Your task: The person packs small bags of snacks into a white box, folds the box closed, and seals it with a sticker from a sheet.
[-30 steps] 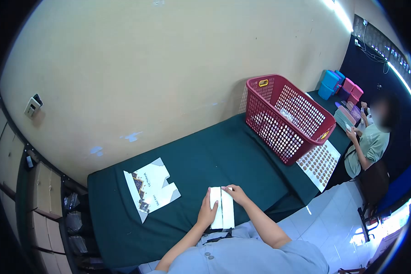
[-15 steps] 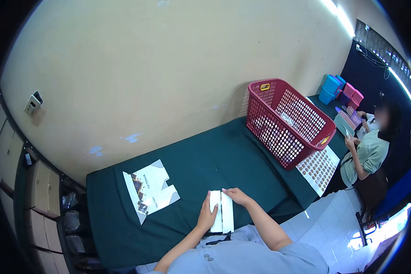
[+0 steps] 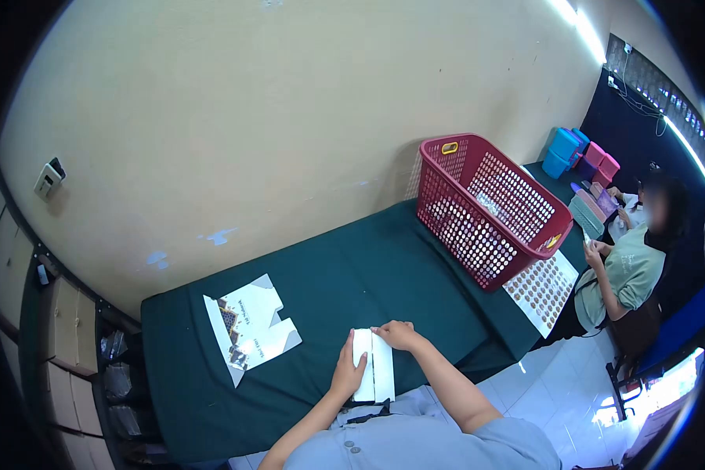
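Observation:
A white folded cardboard box (image 3: 382,380), with a dark seam running lengthwise, is at the table's front edge close to my body. My left hand (image 3: 348,373) grips its left side, the thumb lying over the top face. At the far end, my right hand (image 3: 399,335) presses bent fingers on the box near the seam. Left of my hands, a flat white die-cut card (image 3: 262,325) with printed lettering and a dark gold pattern lies on the green tablecloth (image 3: 345,274).
A maroon laundry basket (image 3: 478,211) with clear packets inside stands on the right, beside a sheet of round brown stickers (image 3: 542,290). Beyond are blue tubs (image 3: 560,153) and a person in a green top (image 3: 627,270). Shelves with boxes (image 3: 74,321) line the left.
The view has shifted slightly. My right fingers have moved a little left along the box's far end, closer to the seam. The co-worker's hands are lower.

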`<act>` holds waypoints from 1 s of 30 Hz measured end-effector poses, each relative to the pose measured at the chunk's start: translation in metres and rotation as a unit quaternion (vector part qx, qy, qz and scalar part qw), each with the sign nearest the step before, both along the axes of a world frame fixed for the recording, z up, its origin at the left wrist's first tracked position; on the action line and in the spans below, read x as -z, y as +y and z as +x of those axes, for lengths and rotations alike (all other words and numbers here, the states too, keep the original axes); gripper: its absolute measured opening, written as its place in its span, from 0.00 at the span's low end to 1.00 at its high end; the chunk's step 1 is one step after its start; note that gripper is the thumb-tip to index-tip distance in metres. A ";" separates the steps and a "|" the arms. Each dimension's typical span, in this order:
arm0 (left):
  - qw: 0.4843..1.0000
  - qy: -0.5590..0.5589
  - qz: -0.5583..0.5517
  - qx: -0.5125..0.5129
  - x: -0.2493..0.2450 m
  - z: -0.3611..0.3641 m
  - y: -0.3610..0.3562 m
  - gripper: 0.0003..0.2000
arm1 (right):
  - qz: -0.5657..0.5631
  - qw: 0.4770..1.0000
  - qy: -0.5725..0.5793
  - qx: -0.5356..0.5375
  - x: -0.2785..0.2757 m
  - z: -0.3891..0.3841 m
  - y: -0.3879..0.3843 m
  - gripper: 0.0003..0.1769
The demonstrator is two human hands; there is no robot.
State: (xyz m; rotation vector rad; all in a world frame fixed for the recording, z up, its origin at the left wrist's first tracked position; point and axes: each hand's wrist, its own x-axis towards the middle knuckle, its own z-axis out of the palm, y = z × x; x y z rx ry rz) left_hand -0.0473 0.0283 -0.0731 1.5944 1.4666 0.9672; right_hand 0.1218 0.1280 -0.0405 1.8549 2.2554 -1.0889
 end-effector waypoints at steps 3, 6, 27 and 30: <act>1.000 -0.022 -0.001 0.000 0.006 -0.001 0.000 0.34 | -0.003 1.000 0.014 0.026 0.013 -0.001 -0.002 0.28; 0.999 0.026 -0.023 -0.018 0.008 0.000 0.002 0.34 | 0.041 0.990 0.106 0.089 0.022 -0.003 -0.006 0.29; 0.973 -0.126 -0.181 0.073 0.001 -0.107 0.030 0.32 | 0.024 0.937 0.344 0.047 0.035 -0.038 -0.033 0.23; 0.986 0.081 -0.078 0.123 -0.029 -0.094 0.014 0.63 | 0.055 0.925 0.376 0.016 0.021 -0.041 -0.047 0.20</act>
